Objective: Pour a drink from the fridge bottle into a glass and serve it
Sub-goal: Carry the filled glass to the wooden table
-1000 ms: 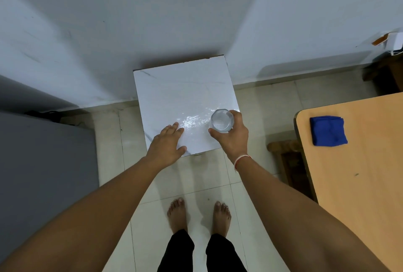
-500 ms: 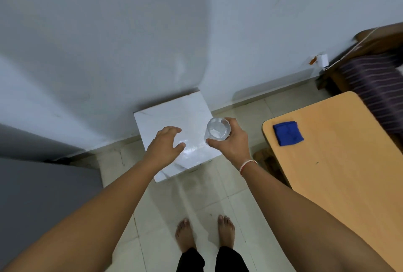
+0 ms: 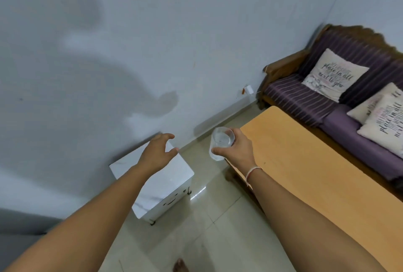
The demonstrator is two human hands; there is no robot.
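Above the floor, right hand (image 3: pixel 237 152) grips glass (image 3: pixel 220 144); left hand (image 3: pixel 158 154) empty.

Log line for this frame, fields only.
right hand: holds glass, upright | left hand: open, empty, above white stand | wooden table: right of the glass

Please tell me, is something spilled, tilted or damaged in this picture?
Nothing stands out. The clear drinking glass is upright in the right hand, its liquid inside, with no spill visible on the pale tiled floor. The left hand hangs open above the white marble-pattern side table.
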